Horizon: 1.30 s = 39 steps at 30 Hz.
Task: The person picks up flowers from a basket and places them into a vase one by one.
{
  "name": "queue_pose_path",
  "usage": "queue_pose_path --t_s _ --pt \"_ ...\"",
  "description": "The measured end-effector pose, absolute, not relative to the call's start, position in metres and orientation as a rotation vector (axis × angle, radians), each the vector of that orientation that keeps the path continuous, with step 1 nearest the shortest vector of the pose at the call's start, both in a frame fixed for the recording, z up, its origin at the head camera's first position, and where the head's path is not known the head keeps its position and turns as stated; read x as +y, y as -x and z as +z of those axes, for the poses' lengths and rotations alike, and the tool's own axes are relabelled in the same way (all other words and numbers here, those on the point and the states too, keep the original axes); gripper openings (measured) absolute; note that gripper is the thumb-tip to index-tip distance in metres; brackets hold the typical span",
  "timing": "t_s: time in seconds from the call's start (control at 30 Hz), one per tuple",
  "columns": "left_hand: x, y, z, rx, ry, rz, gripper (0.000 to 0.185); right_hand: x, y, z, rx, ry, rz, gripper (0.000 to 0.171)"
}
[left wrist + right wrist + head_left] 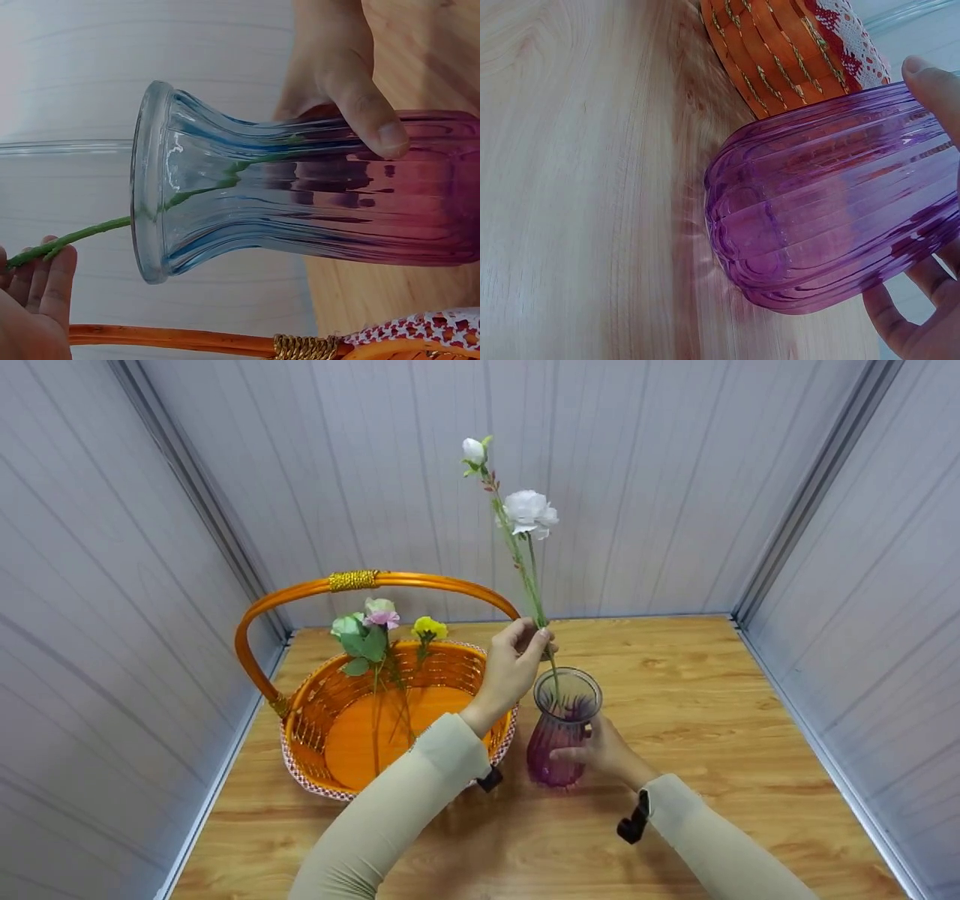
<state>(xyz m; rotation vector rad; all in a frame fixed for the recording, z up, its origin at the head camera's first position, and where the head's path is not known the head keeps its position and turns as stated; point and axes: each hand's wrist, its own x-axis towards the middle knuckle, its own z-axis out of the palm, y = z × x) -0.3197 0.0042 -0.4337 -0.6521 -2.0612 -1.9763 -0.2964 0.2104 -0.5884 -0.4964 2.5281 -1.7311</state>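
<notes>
1. The left hand (512, 664) pinches the stem of a white flower sprig (529, 512) between thumb and fingertips, just above the mouth of a glass vase (561, 727). The sprig stands nearly upright, leaning slightly left at its top.
2. The right hand (607, 751) grips the vase body, fingers and thumb wrapped around its lower purple part. The vase stands upright on the wooden table (712, 712).
3. Vase contents: the lower end of the green stem passes through the rim and down into the neck (confirmed in the left wrist view, where the stem (210, 187) shows through the clear upper glass).
4. An orange basket (390, 712) sits just left of the vase, its rim close to the vase wall. It holds several flowers (379, 622), pink, pale green and yellow, leaning against the far side.
5. The right wrist view alone shows the vase base (727, 225) resting flat on the wood, and the basket's lace-trimmed wall (847, 37) just beside it.
6. The table is enclosed by grey walls on the left, right and far sides; bare wood lies right of the vase and toward the near edge.
</notes>
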Motion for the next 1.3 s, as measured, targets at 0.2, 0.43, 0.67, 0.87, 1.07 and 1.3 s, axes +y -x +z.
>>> queue_pose_path --t_s 0.2,0.43,0.67,0.87,1.07,1.3 --pt "0.008 0.319 -0.435 -2.221 0.671 -1.877 0.021 0.211 0.297 -0.589 2.524 0.498 -1.731 0.106" --pt "0.01 0.318 -0.439 -2.329 0.706 -1.828 0.016 0.212 0.297 -0.589 2.517 0.464 -1.715 0.102" --pt "0.011 0.32 -0.441 -2.417 0.722 -1.781 0.013 0.212 0.297 -0.587 2.545 0.468 -1.687 0.104" --pt "0.011 0.321 -0.445 -2.507 0.743 -1.664 0.01 0.211 0.297 -0.588 2.551 0.479 -1.691 0.105" --pt "0.011 0.321 -0.446 -2.545 0.756 -1.616 0.008 0.211 0.297 -0.59 2.554 0.451 -1.696 0.105" --pt "0.006 0.319 -0.447 -2.641 0.751 -1.539 0.017 0.211 0.297 -0.59 2.516 0.458 -1.726 0.1"
